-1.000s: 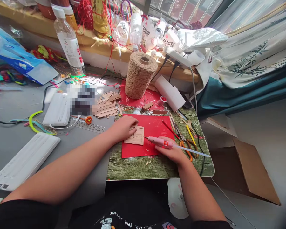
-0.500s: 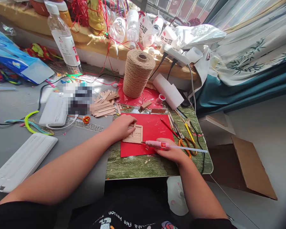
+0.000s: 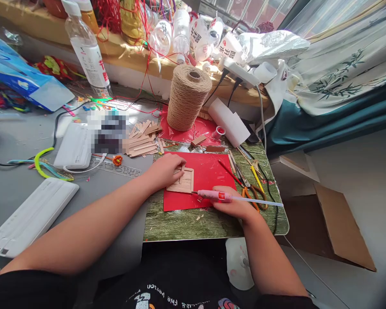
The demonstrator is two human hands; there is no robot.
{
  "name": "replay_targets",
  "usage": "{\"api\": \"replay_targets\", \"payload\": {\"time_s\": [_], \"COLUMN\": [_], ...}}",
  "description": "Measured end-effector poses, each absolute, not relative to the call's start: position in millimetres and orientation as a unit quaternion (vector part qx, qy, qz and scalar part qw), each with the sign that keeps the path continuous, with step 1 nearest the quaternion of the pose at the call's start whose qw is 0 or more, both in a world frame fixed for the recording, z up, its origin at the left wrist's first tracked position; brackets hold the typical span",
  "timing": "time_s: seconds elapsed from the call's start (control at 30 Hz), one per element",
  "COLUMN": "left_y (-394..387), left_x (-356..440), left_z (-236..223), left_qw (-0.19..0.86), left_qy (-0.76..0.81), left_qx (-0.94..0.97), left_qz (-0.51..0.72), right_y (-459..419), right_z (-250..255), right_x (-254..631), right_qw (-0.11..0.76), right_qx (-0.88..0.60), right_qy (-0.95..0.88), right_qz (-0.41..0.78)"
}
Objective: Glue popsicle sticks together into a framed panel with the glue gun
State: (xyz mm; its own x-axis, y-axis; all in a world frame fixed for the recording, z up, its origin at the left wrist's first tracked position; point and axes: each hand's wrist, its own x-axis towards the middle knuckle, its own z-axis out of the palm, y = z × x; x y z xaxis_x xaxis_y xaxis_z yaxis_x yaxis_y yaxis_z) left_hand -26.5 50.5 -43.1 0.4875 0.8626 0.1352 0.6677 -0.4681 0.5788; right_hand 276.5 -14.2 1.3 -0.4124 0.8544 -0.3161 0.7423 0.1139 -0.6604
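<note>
A small square panel of wooden craft sticks [image 3: 187, 185] with a raised rim lies on a sheet of red paper [image 3: 209, 169]. My left hand [image 3: 170, 172] rests over the panel's left side, its fingers closed on a stick piece there and hiding that part. In my right hand [image 3: 233, 207] is a pink hot glue gun [image 3: 214, 195], a clear glue stick [image 3: 259, 201] jutting from its back. Its nozzle meets the panel's lower right corner, touching or nearly so.
Scissors [image 3: 252, 191], a red pen [image 3: 230, 172] and a yellow tool lie right of the paper. Behind it stand a twine spool [image 3: 189, 98] and a pile of craft sticks [image 3: 143, 139]. White power banks [image 3: 35, 216] and a water bottle [image 3: 88, 56] are at left.
The whole view has shifted slightly. Both hands, the panel and the glue gun keep nearly the same places relative to each other.
</note>
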Motion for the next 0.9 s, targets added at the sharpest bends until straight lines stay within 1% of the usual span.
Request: {"api": "replay_targets", "payload": {"time_s": [0.1,0.17,0.33,0.57,0.9], "left_y": [50.9,51.1,51.4,51.5,51.0], "left_x": [-26.4,-26.3,-26.3,-26.6,-26.1], "left_z": [-43.8,-44.2,-45.5,-45.2,-43.6], "left_qw": [0.231,0.23,0.23,0.229,0.233], "left_qy": [0.462,0.462,0.461,0.461,0.464], "left_qx": [0.831,0.831,0.832,0.832,0.829], "left_qz": [0.207,0.207,0.209,0.207,0.208], "right_y": [-12.5,-11.7,-11.9,-12.4,-11.5], "right_z": [2.6,3.3,2.6,2.3,0.6], "right_x": [276.6,276.2,275.5,276.0,277.8], "right_qw": [0.036,0.032,0.037,0.062,0.043], "right_qx": [-0.517,-0.519,-0.522,-0.516,-0.52], "right_qy": [-0.751,-0.752,-0.755,-0.747,-0.75], "right_qz": [0.409,0.406,0.396,0.413,0.406]}}
